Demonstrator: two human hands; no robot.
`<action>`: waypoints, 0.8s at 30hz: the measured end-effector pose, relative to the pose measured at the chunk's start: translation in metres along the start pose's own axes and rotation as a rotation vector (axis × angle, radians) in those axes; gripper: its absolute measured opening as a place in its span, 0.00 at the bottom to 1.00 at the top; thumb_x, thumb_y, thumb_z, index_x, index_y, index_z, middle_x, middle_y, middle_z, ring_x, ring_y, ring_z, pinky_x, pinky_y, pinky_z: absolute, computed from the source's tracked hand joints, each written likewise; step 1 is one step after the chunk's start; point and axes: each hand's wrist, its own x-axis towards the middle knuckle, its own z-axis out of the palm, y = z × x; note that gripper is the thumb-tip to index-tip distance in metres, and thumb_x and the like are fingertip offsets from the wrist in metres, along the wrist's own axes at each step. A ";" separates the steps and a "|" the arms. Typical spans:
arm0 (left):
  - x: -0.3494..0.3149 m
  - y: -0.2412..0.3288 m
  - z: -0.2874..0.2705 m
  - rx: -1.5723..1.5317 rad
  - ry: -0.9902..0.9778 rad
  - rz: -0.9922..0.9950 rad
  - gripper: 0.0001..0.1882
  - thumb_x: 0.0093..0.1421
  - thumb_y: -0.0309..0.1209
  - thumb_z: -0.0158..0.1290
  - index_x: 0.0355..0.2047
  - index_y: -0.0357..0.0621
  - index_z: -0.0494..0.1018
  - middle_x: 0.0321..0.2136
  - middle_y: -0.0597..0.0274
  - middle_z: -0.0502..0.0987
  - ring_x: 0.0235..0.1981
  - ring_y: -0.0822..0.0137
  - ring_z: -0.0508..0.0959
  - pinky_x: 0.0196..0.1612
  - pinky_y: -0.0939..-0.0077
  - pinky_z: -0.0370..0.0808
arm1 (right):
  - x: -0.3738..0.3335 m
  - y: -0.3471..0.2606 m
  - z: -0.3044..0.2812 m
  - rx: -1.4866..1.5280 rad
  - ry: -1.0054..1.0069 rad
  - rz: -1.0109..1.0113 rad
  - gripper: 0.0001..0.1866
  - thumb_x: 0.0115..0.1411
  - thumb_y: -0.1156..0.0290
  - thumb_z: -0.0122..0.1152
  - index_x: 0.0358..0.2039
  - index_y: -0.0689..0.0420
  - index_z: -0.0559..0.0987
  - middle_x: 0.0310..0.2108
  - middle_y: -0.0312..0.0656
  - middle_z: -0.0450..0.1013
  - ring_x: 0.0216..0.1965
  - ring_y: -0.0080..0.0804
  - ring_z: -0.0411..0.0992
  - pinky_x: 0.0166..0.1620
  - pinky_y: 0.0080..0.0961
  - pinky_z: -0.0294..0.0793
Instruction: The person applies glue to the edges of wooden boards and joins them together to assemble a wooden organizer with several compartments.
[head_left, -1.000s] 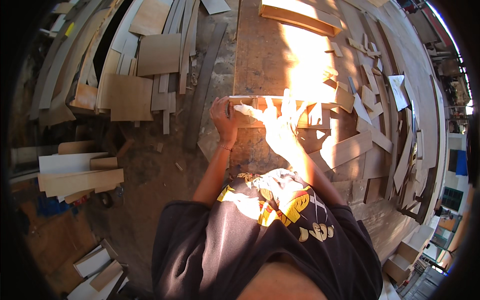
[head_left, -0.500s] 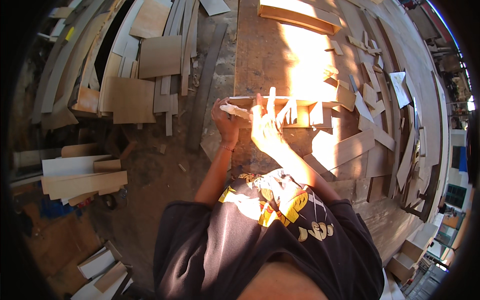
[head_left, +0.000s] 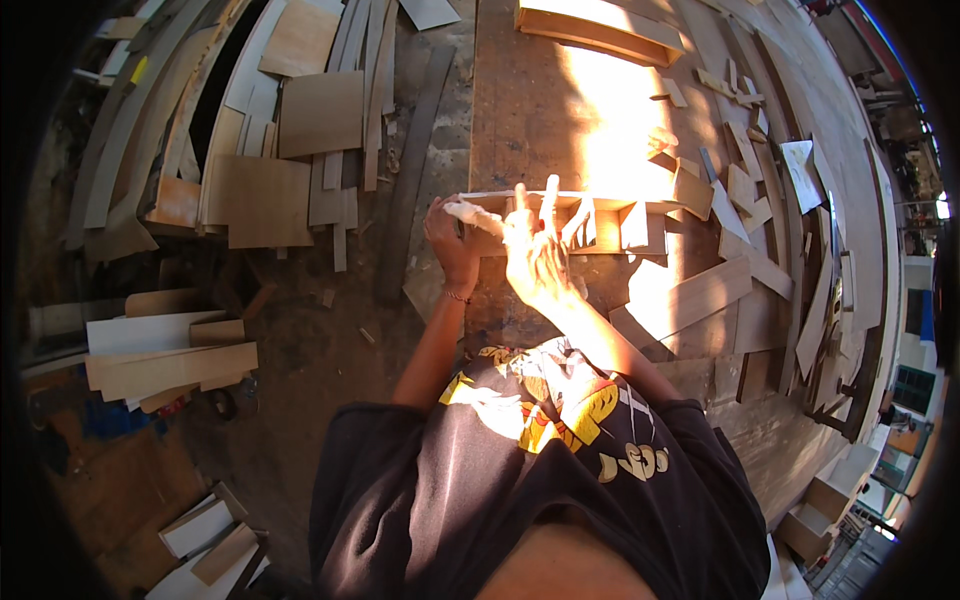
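Note:
A long, shallow wooden box with dividers lies crosswise on the brown work board. My left hand is closed round its left end, steadying it. Over the box's left part, my right hand pinches a crumpled white piece, seemingly a rag, between thumb and forefinger. Its other fingers stretch upward, away from me. The rag reaches across to the left fingers at the box's edge. Strong sunlight washes out part of the right hand, and the left fingertips are partly hidden.
Another wooden box sits at the far end of the board. Offcuts and loose panels lie close on the right. To the left are stacked boards, with more panels lower down.
My right hand has shifted slightly to the right, and the rag has risen a little toward the box's far edge. The left hand stays at the box's end.

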 end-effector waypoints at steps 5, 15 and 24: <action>0.001 -0.002 -0.001 0.059 0.013 0.018 0.11 0.56 0.24 0.49 0.41 0.42 0.70 0.42 0.54 0.72 0.52 0.50 0.66 0.55 0.56 0.59 | 0.006 0.012 0.008 0.077 -0.036 0.083 0.26 0.60 0.69 0.40 0.57 0.69 0.56 0.38 0.43 0.72 0.64 0.61 0.39 0.53 0.72 0.16; 0.003 0.000 0.002 0.054 0.046 0.041 0.10 0.56 0.25 0.51 0.39 0.40 0.71 0.39 0.55 0.73 0.49 0.50 0.68 0.54 0.57 0.60 | 0.033 0.020 0.008 0.141 -0.075 0.080 0.28 0.57 0.80 0.43 0.54 0.33 0.65 0.37 0.39 0.65 0.56 0.54 0.58 0.51 0.78 0.34; 0.004 -0.007 0.002 -0.003 -0.008 0.038 0.15 0.53 0.34 0.52 0.38 0.38 0.70 0.36 0.53 0.72 0.44 0.50 0.69 0.54 0.56 0.60 | 0.021 -0.013 0.012 0.054 -0.173 -0.038 0.09 0.62 0.68 0.36 0.36 0.61 0.63 0.57 0.57 0.58 0.65 0.58 0.32 0.54 0.72 0.18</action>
